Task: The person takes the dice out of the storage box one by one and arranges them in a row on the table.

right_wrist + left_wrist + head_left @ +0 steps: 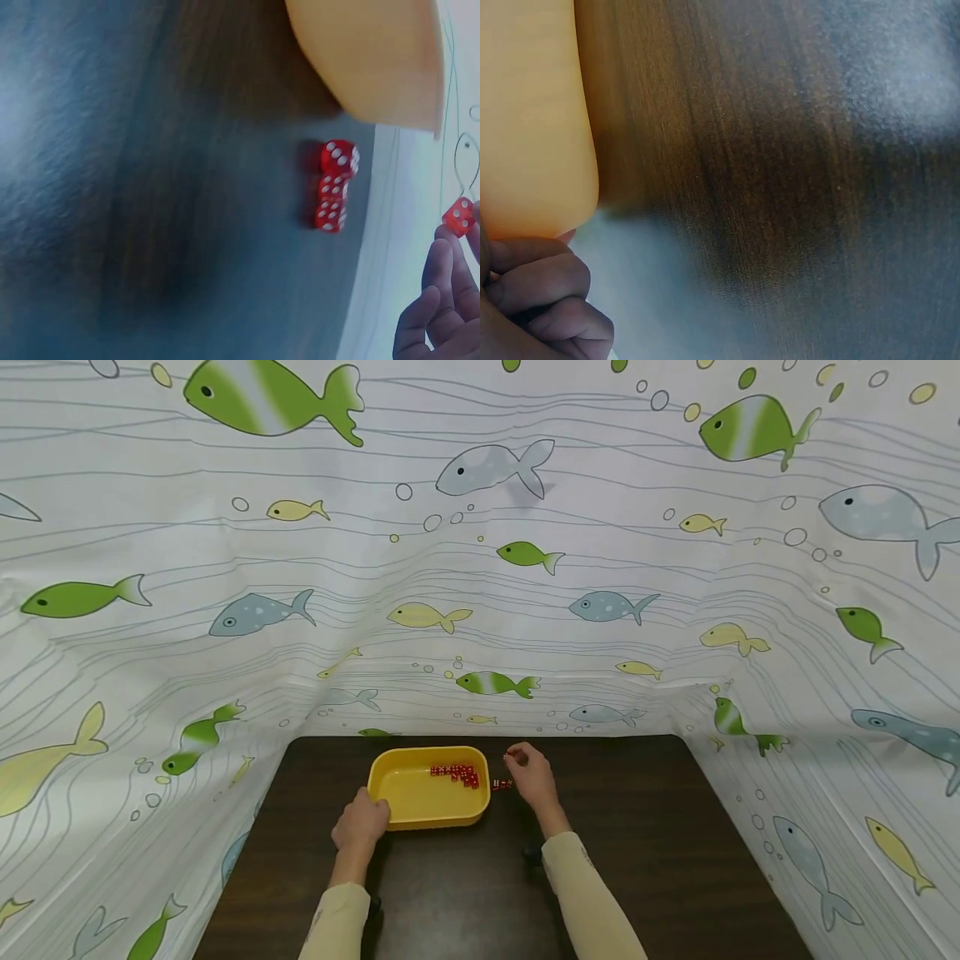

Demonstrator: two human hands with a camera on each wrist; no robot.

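My left hand grips the near-left corner of a shallow yellow plastic tray. In the left wrist view its curled fingers lie against the tray's wall. A cluster of red dice sits inside, toward the tray's far right. Just right of the tray, my right hand is raised over the table and pinches one red die between its fingertips. Below it, a short row of 3 red dice with white pips lies on the table beside the tray's right wall.
The dark wood-grain table has its far edge close behind the tray. White curtain fabric printed with fish hangs around the back and both sides. Dark wrist bands show under the cream sleeves.
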